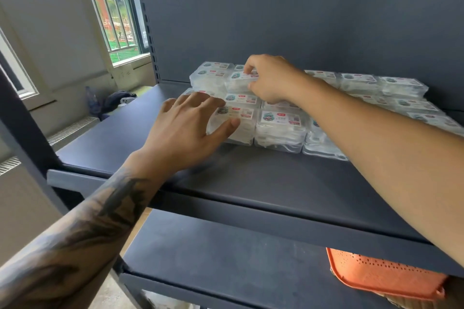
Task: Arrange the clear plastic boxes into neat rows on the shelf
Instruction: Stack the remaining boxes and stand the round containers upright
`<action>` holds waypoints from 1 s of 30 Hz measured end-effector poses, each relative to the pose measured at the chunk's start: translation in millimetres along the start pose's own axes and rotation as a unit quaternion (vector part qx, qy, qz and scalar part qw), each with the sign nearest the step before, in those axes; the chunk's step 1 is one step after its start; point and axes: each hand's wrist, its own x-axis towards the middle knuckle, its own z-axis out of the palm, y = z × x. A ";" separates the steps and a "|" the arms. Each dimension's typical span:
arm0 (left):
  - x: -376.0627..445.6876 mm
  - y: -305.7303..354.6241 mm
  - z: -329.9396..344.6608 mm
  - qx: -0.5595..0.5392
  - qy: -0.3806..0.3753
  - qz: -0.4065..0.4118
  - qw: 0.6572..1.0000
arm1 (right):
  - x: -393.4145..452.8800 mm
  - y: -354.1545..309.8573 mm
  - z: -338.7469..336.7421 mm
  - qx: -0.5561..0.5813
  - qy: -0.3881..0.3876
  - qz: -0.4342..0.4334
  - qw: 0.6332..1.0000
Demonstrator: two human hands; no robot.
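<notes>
Several clear plastic boxes with printed labels lie stacked in rows on the dark shelf (251, 178), towards its back. My right hand (270, 78) reaches over them and pinches one clear box (238, 83) in the back rows, thumb and fingers on its right end. My left hand (187, 123) is spread, fingers apart, resting on the front-left stack (241, 120), with the thumb against its front edge. A labelled front box (281, 120) sits just to the right of that stack. My right forearm hides part of the right-hand rows.
The shelf's front half and left end are bare dark board. A lower shelf (226, 258) carries an orange perforated basket (384, 273) at the right. A dark upright post (27, 120) stands at the left. A barred window (113, 7) and a bag lie beyond.
</notes>
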 end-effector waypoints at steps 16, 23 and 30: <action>6.3 8.3 -8.7 -0.015 0.022 0.019 0.999 | -13.5 1.3 2.0 0.005 0.019 0.022 1.000; 23.6 26.2 -20.1 -0.059 0.033 0.072 0.995 | -76.0 36.1 -24.3 -0.050 0.046 0.012 0.998; 9.2 110.1 -16.9 -0.098 0.009 0.128 0.987 | -175.6 89.1 -45.5 -0.078 0.053 0.046 0.994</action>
